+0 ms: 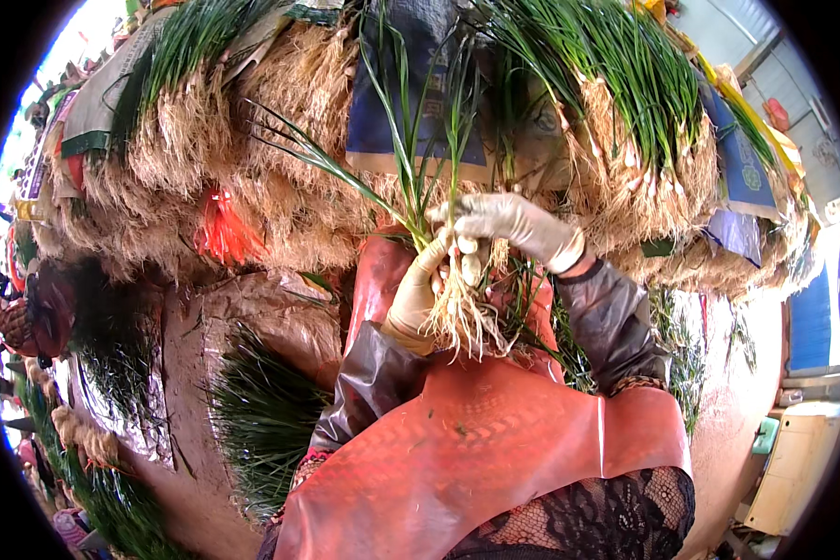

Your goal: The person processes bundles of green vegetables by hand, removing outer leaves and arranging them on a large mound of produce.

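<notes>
Both my hands wear cream gloves and meet above my lap. My left hand is closed round a small bunch of spring-onion-like plants, with pale roots hanging below the fingers and narrow green leaves rising above. At the stems, my right hand has its fingers bent in a pinch; which stems it grips is partly hidden. Just beyond the hands is a large heap of rooted plants, their roots toward me. A blue printed sack lies over the heap's middle.
A red-orange plastic apron covers my lap. Loose green leaves lie on the floor at left, near brown sheeting. Red plastic strings hang from the heap. A tan box stands at far right.
</notes>
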Tool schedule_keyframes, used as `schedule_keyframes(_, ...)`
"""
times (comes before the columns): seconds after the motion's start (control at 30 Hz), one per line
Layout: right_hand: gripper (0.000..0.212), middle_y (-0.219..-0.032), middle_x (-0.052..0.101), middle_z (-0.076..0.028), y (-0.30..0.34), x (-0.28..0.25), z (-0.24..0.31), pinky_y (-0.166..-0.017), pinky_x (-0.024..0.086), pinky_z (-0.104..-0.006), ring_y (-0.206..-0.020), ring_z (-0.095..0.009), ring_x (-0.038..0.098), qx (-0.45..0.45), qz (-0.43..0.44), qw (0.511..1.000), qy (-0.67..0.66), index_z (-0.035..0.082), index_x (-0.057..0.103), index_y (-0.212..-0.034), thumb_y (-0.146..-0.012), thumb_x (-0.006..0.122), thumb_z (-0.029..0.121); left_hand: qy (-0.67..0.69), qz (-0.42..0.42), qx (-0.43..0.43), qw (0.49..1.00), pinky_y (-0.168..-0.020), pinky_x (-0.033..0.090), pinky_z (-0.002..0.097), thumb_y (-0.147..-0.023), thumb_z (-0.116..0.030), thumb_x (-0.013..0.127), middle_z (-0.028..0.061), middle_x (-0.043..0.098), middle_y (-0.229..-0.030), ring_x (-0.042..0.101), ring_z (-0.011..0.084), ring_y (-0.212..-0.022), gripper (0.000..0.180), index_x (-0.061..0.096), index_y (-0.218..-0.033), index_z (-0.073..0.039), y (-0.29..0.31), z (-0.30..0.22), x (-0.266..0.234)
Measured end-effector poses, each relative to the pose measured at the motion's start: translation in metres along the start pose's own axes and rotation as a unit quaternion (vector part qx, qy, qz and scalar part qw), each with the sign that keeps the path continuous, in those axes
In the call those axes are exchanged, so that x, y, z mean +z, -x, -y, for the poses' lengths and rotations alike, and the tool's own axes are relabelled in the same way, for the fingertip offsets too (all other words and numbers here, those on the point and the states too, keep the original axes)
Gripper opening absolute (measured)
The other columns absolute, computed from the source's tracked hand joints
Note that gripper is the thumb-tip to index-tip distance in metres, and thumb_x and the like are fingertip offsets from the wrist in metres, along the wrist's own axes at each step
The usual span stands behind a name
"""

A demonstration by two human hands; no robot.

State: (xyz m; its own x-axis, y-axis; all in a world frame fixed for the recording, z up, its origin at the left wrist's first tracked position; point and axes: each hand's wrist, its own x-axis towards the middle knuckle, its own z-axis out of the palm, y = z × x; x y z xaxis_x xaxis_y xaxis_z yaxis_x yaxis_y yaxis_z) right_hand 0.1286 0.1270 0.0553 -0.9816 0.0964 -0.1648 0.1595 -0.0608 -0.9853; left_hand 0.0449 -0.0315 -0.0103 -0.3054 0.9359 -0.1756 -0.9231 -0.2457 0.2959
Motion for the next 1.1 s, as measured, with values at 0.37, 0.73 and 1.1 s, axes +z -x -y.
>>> schedule_keyframes(0.37,0.035,-0.064,0.062,-0.007,0.054,-0.027,-0.063,-0.057,0.048,-0.0313,-0.056,-0.02,0.061,-0.011,-0.261,0.853,0.451,0.006,0.064,-0.08,-0.089,0.059,0.039,-0.157,0.153,0.005,0.976,-0.07,0.052,0.0282,-0.091,-0.023,0.062,0.0121,0.064,-0.08,0.064,0.0193,-0.074,0.023,0.059,-0.094,0.0,0.029,-0.013,0.029)
schedule_keyframes(0.73,0.031,-0.092,0.065,-0.009,0.017,0.009,-0.004,-0.076,0.05,-0.03,-0.087,-0.017,0.063,-0.022,0.154,0.967,0.2,0.002,0.062,-0.102,-0.098,0.053,0.03,-0.089,0.042,-0.074,0.992,-0.063,0.057,0.0369,-0.09,-0.005,0.059,0.0153,0.063,-0.096,0.066,0.0231,-0.078,0.032,0.049,-0.12,-0.002,0.044,-0.027,0.039)
schedule_keyframes(1.1,0.025,-0.078,0.066,-0.013,0.032,-0.035,-0.061,-0.063,0.05,-0.0377,-0.069,-0.028,0.064,-0.069,-0.449,0.732,0.507,0.005,0.066,-0.089,-0.084,0.067,0.03,-0.261,0.178,-0.026,0.948,-0.058,0.05,0.0239,-0.092,-0.027,0.062,0.0046,0.067,-0.076,0.062,0.0113,-0.064,0.024,0.064,-0.086,-0.003,0.048,-0.027,0.058)
